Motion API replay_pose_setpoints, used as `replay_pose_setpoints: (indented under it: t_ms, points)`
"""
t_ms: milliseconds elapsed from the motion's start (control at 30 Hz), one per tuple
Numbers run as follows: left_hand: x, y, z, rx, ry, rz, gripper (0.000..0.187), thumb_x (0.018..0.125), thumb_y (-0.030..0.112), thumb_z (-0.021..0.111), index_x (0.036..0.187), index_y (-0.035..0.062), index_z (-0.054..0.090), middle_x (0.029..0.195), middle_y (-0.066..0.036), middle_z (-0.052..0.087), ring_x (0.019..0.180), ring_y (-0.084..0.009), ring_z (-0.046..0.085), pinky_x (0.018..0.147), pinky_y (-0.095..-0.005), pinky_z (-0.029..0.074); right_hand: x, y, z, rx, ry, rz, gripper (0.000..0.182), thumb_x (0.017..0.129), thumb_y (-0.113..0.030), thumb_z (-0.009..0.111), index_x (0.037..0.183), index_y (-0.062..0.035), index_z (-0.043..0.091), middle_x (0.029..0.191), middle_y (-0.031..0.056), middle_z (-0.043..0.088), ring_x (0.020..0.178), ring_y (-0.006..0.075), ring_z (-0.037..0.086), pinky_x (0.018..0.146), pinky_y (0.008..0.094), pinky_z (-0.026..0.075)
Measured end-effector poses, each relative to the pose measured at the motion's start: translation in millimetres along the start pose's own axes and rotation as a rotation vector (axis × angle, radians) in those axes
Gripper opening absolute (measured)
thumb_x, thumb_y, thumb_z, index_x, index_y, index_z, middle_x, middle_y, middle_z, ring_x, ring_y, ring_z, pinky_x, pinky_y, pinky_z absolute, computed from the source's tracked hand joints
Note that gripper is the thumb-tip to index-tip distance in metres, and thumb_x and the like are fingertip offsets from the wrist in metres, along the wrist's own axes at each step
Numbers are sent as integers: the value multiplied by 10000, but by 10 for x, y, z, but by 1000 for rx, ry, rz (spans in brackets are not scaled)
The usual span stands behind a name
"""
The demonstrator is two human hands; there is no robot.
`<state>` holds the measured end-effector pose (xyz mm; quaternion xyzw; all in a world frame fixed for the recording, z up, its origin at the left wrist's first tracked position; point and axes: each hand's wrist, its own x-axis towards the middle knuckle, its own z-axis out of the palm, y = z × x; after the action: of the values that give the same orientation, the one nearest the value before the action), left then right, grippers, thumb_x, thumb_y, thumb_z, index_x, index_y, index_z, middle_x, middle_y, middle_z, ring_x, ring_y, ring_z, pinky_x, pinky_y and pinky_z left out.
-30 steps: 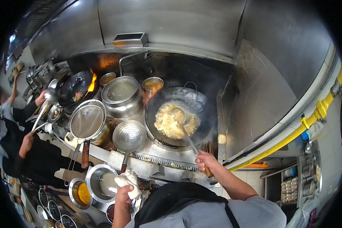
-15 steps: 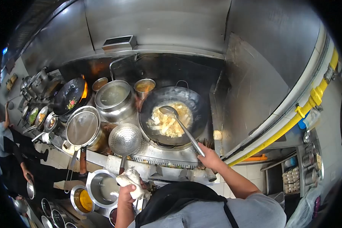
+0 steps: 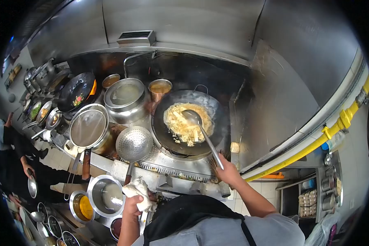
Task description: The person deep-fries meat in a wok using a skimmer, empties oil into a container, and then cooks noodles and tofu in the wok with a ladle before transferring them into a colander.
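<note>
My right hand [image 3: 229, 171] is closed round the handle of a long metal ladle [image 3: 209, 141]. The bowl of that ladle rests among pale strips and yellowish food [image 3: 180, 119] inside a large black wok [image 3: 162, 133] on the stove. Bunched in my left hand [image 3: 131, 205] is a white cloth [image 3: 138, 192], near the front edge of the stove. Just beyond the cloth lies a perforated skimmer [image 3: 134, 143], its handle pointing towards my left hand.
Left of the wok stand a lidded steel pot [image 3: 124, 98], a round strainer [image 3: 88, 127] and a second wok [image 3: 76, 92] with flame beside it. Nearer are a steel pot [image 3: 106, 196] and a bowl of yellow liquid [image 3: 85, 207]. Co-workers [image 3: 18, 156] stand at far left.
The ladle's bowl has moved right in the wok, and the food has shifted and spread. My left hand still holds the cloth. The camera view has shifted slightly.
</note>
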<state>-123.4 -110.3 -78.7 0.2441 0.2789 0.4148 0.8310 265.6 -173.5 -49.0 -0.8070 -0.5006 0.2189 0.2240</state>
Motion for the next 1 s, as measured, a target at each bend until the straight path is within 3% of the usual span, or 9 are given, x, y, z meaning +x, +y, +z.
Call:
replay_pose_setpoints:
  t_ms: [67, 200, 300, 433, 567, 633, 700, 800, 1000]
  points:
    - [0, 0, -72, -75, -1, 24, 527, 574, 123, 704, 1052, -18, 529, 839, -154, 624, 711, -273, 634, 646, -387, 546, -137, 130, -9, 99, -4, -114, 614, 784, -147, 608, 1361, -78, 409, 1170, 230, 578, 1066, 332, 585, 926, 354, 442]
    - [-63, 59, 33, -25, 95, 46, 535, 569, 122, 707, 1053, -15, 527, 841, -151, 622, 710, -269, 633, 649, -380, 545, 90, 112, 1, 136, -172, -12, 617, 778, -133, 622, 1351, -43, 414, 1233, 221, 548, 1135, 309, 550, 962, 329, 416]
    - [9, 21, -73, 3, 57, 22, 551, 565, 127, 711, 1061, -17, 520, 845, -152, 619, 710, -276, 633, 652, -386, 545, 545, 233, 150, 71, -20, -158, 616, 773, -122, 628, 1340, -10, 415, 1256, 223, 531, 1168, 302, 527, 987, 307, 392]
    - [70, 41, -59, 5, -2, 28, 537, 558, 130, 709, 1043, -25, 537, 838, -159, 622, 716, -293, 642, 650, -402, 548, 872, -154, -43, 221, 48, -36, 600, 781, -134, 586, 1338, 0, 408, 1181, 269, 552, 1094, 373, 550, 934, 359, 434]
    - [77, 12, -16, -7, 5, -4, 523, 572, 133, 711, 1040, -31, 543, 841, -160, 627, 713, -287, 643, 657, -391, 545, 1197, -206, 31, 15, 117, 31, 570, 805, -156, 549, 1336, -4, 408, 1169, 273, 551, 1098, 385, 534, 949, 387, 421]
    - [98, -31, -17, 24, -25, -15, 506, 589, 133, 713, 1037, -33, 545, 831, -156, 627, 708, -281, 642, 649, -385, 542, 1277, -109, 203, 7, 121, -120, 571, 806, -156, 547, 1345, -29, 407, 1152, 261, 564, 1075, 400, 539, 938, 407, 429]
    - [122, -17, 12, 24, -54, -20, 492, 602, 124, 711, 1038, -34, 547, 824, -152, 628, 707, -275, 642, 638, -376, 541, 1094, -45, 211, 69, 41, -116, 581, 812, -177, 544, 1375, -152, 401, 1127, 238, 587, 1053, 395, 554, 908, 424, 451]
    - [187, -37, -7, 14, -57, -11, 485, 602, 115, 705, 1036, -34, 547, 823, -154, 627, 705, -272, 644, 629, -371, 542, 685, -96, -33, -381, -102, -31, 630, 800, -178, 542, 1389, -315, 364, 1000, 171, 635, 912, 364, 613, 812, 450, 490]
    - [156, 19, -57, 12, -14, -14, 494, 588, 122, 691, 1034, -31, 541, 814, -151, 620, 674, -276, 634, 626, -389, 546, -138, 111, -655, -627, -92, -51, 631, 828, -127, 465, 1409, -325, 322, 916, 188, 606, 809, 361, 629, 728, 458, 512]
